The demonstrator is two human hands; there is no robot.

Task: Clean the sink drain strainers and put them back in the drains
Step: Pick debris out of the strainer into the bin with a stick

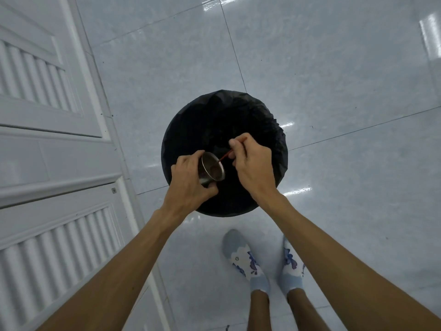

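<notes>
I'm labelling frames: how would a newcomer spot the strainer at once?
Find the round black-lined bin on the pale tiled floor. Over its near-left edge the left hand holds the strainer: a small shiny metal cup, bright against the black, with a red stick poking in.

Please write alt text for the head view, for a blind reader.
Over a black-lined bin, the left hand holds a metal drain strainer while the right hand pokes a thin red stick into it. Glossy pale floor tiles lie around.
</notes>
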